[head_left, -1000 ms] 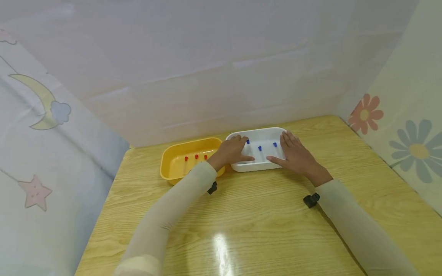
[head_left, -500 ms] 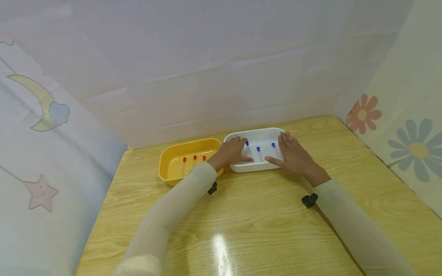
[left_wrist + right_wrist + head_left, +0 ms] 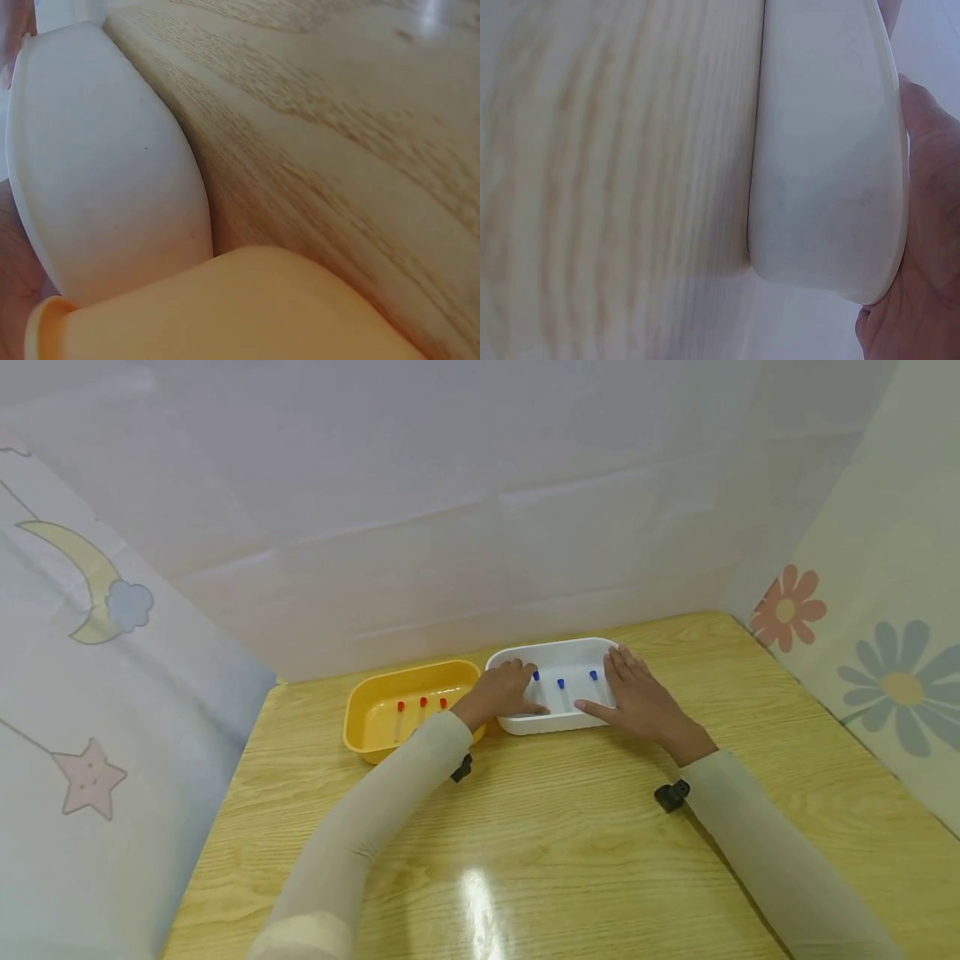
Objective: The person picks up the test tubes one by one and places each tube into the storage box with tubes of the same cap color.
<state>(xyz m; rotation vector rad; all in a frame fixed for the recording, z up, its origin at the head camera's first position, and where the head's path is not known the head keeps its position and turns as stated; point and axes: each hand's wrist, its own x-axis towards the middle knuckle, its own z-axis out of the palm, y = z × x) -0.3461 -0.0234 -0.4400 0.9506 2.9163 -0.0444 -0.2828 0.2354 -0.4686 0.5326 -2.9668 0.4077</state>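
In the head view, a white plastic tray [image 3: 567,652] stands on the table. Inside lie several small clear tubes with blue caps; the visible caps are a left cap [image 3: 536,676], a middle cap [image 3: 561,683] and a right cap [image 3: 593,675]. My left hand [image 3: 501,690] reaches over the tray's left end, thumb spread from the fingers, a fingertip at the left cap. Whether it presses that cap is too small to tell. My right hand [image 3: 637,697] rests over the right end, fingers straight and together, thumb apart over the front rim. In the right wrist view, its palm [image 3: 930,225] lies along the rim.
A yellow tray [image 3: 358,718] stands left of the white one, partly behind my left forearm. It holds several red-capped tubes, among them a left red cap [image 3: 401,706]. The wooden table [image 3: 570,852] reaches a pale back sheet [image 3: 420,527]. Patterned sheets hang at both sides.
The left blue-capped tube has shifted slightly toward me beside my left fingertips. The view has moved a little. Both hands stay at the white tray's ends.
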